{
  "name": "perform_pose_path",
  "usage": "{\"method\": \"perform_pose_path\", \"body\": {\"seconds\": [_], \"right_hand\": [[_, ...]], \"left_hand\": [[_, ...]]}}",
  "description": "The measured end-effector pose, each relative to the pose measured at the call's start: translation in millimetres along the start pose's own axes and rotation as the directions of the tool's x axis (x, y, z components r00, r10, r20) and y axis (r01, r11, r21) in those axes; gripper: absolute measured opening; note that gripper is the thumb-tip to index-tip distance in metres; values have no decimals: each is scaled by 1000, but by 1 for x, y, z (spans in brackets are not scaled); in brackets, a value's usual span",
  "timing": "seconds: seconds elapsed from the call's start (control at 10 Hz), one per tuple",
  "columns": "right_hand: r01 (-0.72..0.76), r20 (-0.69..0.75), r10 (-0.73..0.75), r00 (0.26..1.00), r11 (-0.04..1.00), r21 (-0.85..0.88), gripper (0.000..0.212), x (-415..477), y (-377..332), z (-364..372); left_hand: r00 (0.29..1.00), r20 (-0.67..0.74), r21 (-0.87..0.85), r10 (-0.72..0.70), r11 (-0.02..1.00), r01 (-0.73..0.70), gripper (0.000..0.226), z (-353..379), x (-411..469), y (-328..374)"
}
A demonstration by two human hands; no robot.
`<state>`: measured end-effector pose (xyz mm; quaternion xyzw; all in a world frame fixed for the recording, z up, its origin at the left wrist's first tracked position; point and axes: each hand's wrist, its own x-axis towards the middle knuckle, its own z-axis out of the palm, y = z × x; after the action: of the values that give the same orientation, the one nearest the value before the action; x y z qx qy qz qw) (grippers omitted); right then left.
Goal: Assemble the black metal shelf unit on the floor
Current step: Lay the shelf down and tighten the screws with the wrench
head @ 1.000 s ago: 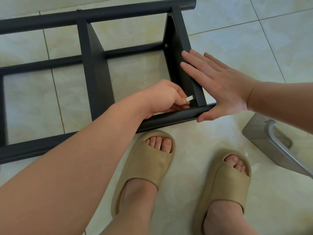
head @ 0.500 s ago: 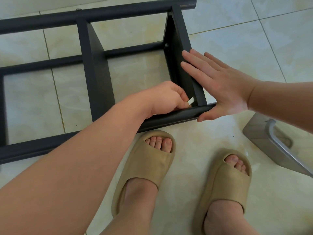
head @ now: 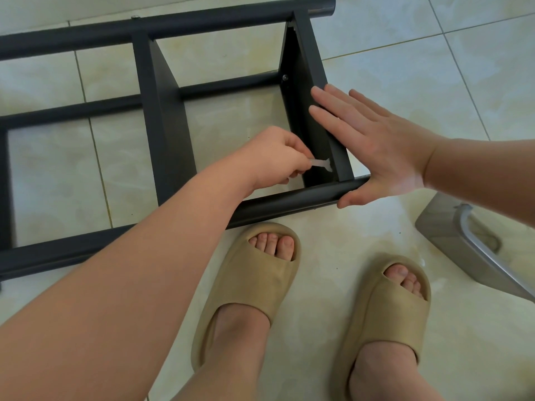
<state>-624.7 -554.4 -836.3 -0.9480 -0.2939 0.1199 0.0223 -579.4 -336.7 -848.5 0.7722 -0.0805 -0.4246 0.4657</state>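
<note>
Head view: the black metal shelf unit [head: 169, 134] lies on its side on the tiled floor [head: 405, 68], straight ahead of the person and filling the upper left of the picture. Its near tube [head: 289, 202] runs just beyond the toes, and 2 upright panels cross between the long tubes.

The left hand [head: 275, 157] reaches over the near tube into the bay beside the end panel [head: 307, 39]. Its fingers [head: 292, 146] are curled and pinch a small pale flat tool [head: 320, 164], whose far end touches the inner face of that panel low down, close to the near tube. What the tool's tip meets is too small to tell.

The right hand [head: 376, 149] lies flat against the outer side of the end panel. Its fingers [head: 341, 111] are straight and close together, pointing up along the panel, with the thumb at the end of the near tube.

Below, 2 tan slides [head: 254, 285] are on the person's feet. A grey object with a curved metal bar [head: 443, 227] lies on the floor at the right edge.
</note>
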Motion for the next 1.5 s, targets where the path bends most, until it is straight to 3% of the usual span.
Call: {"method": "perform_pose_path", "body": {"seconds": [0.2, 0.4, 0.9, 1.5], "right_hand": [[-5, 6, 5, 1000, 1000, -1, 131, 0, 0, 0], [-10, 8, 10, 1000, 1000, -3, 131, 0, -1, -1], [-4, -4, 4, 1000, 1000, 11, 131, 0, -1, 0], [0, -11, 0, 1000, 1000, 5, 130, 0, 1, 1]], "left_hand": [[1000, -13, -152, 18, 988, -20, 16, 3, 0, 2], [983, 102, -488, -152, 854, 182, 5, 9, 2, 7], [975, 0, -555, -223, 811, 186, 2, 16, 12, 7], [970, 33, -492, -241, 841, 225, 5, 16, 9, 11]]}}
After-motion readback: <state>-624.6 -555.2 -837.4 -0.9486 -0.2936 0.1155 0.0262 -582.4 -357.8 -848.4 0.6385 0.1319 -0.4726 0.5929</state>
